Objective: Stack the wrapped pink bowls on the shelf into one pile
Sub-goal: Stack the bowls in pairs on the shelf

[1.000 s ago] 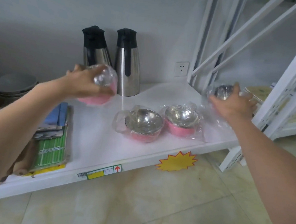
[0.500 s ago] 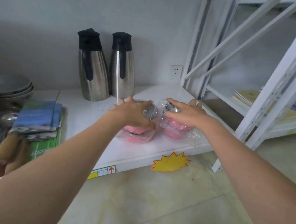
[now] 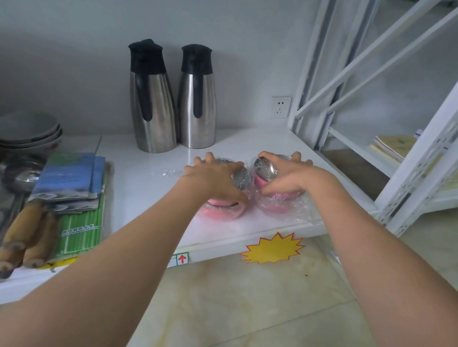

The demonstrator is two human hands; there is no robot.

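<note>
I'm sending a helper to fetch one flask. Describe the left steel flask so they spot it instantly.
On the white shelf, two steel flasks stand against the grey wall. Take the left steel flask, nearest the grey bowls; unlike the upright right flask, it looks tilted.

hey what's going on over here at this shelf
A person is stacking plastic-wrapped pink bowls on a white shelf. The left hand presses a wrapped bowl onto the left pile, and the right hand grips another on the right pile. So there are two small piles side by side, not yet one. Two steel thermos jugs stand behind them, untouched.
</note>
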